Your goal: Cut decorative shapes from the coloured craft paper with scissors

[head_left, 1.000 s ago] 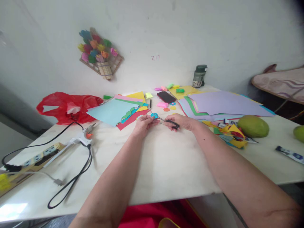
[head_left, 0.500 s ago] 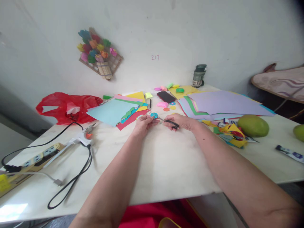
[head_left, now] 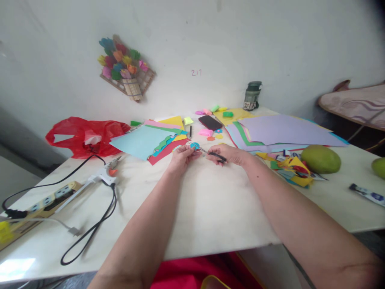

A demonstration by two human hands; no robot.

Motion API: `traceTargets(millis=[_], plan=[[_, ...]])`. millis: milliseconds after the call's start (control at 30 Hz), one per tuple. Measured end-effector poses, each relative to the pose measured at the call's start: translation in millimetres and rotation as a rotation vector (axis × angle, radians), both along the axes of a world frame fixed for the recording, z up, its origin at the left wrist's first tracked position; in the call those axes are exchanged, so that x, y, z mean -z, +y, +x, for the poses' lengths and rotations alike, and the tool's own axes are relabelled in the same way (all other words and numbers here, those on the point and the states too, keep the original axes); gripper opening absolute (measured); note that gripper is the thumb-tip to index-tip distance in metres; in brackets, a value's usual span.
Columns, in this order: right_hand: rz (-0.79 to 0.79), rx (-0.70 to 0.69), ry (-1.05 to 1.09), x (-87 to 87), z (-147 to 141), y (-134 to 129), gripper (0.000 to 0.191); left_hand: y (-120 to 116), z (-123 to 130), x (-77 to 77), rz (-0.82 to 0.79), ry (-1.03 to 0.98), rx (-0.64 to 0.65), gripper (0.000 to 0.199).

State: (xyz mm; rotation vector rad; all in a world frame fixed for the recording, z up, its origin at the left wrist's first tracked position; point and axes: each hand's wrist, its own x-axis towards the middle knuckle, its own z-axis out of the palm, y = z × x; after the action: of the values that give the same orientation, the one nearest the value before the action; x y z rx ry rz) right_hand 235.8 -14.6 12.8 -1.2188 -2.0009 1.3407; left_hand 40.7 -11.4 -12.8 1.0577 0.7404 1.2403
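A small blue paper piece [head_left: 195,145] is pinched between the fingers of my left hand [head_left: 182,157], over the middle of the table. My right hand [head_left: 221,155] is closed around the black handles of a pair of scissors [head_left: 217,156]. The blades point left and reach the blue piece. Small paper flower shapes in orange [head_left: 210,139], yellow and blue lie just beyond my hands, near a pink packet [head_left: 205,132]. A red sheet [head_left: 168,151] lies beside my left hand, partly under other coloured sheets.
Left: light blue sheet [head_left: 141,141], red plastic bag [head_left: 87,136], glue gun [head_left: 106,172], power strip [head_left: 45,202] and looped cables. Right: purple sheet [head_left: 285,128], paper scraps [head_left: 296,170], green fruit [head_left: 320,159], tube [head_left: 367,194]. Behind: phone [head_left: 210,123], bottle [head_left: 252,96].
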Motion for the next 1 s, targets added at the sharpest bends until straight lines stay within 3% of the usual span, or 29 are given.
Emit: traceTargets(millis=[1000], plan=[[-0.005,0.007,0.056,3.3,-1.7,1.2,0.029,-0.3,0.5,-0.5,-0.012,0.0,-0.011,0.018]])
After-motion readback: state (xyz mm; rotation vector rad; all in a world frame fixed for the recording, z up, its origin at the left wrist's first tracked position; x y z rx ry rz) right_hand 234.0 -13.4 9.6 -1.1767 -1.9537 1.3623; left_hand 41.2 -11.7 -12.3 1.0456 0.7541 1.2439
